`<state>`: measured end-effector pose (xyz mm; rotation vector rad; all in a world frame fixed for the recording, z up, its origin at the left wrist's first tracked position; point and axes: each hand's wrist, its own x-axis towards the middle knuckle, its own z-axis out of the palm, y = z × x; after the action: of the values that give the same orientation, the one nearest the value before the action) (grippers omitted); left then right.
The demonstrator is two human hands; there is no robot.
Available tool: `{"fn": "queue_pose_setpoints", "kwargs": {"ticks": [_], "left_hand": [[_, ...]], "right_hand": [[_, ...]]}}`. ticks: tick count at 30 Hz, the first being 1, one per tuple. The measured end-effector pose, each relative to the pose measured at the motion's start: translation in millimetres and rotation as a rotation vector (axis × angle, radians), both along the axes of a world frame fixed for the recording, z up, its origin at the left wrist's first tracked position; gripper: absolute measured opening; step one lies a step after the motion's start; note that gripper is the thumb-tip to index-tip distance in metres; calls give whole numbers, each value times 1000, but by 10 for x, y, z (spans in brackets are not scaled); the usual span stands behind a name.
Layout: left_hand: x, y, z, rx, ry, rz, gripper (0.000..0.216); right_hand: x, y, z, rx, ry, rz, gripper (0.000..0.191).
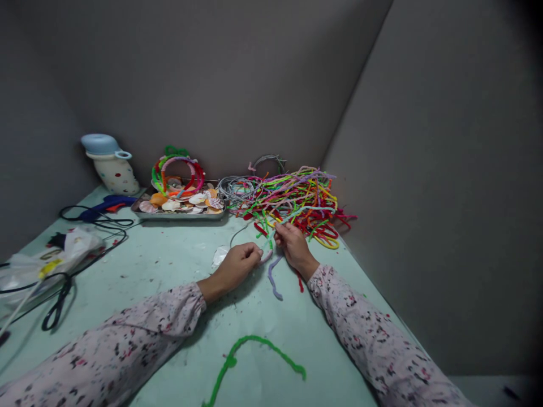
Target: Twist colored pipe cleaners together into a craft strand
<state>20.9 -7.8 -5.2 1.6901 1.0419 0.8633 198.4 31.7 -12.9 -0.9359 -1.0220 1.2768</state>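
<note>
Grips partly hidden from here: left hand (236, 264) pinched on a pink strand (267, 258), right hand (294, 247) on a pale-blue strand (311, 208).

Kinda dim, esp. the grey walls (212, 85). Soft shadow under L sleeve (127, 339). Top R corner goes black, fine detail's mushy tbh.

Pipe cleaners (299, 192) — fuzzy, matt | tray (186, 216) — smooth metal | glossy plastic bag (80, 244)
</note>
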Motion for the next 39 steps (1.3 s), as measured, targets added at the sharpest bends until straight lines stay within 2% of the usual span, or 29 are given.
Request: {"fn": "queue_pose_setpoints", "kwargs": {"ticks": [5, 14, 18, 32, 35, 37, 39], "left_hand": [[-4, -15, 13, -56, -93, -51, 27], [0, 20, -9, -205, -196, -59, 27], [-4, 9, 1, -198, -167, -62, 31], [4, 5, 33, -180, -131, -19, 20], [-4, -2, 57, -141, -143, -4, 20], [-10, -3, 70, -108, -146, 11, 21], [-15, 0, 71, -84, -141, 32, 22]], "right_hand": [[-4, 3, 1, -3, 5, 23, 30], [-9, -10, 22, 2, 20, 2, 30], [-12, -13, 24, 24, 13, -3, 30], [-4, -30, 36, 32, -49, -10, 31], [-17, -82, 65, 57, -110, 79, 31], [-39, -133, 92, 70, -220, 216, 27], [-64, -179, 120, 72, -355, 282, 26]]}}
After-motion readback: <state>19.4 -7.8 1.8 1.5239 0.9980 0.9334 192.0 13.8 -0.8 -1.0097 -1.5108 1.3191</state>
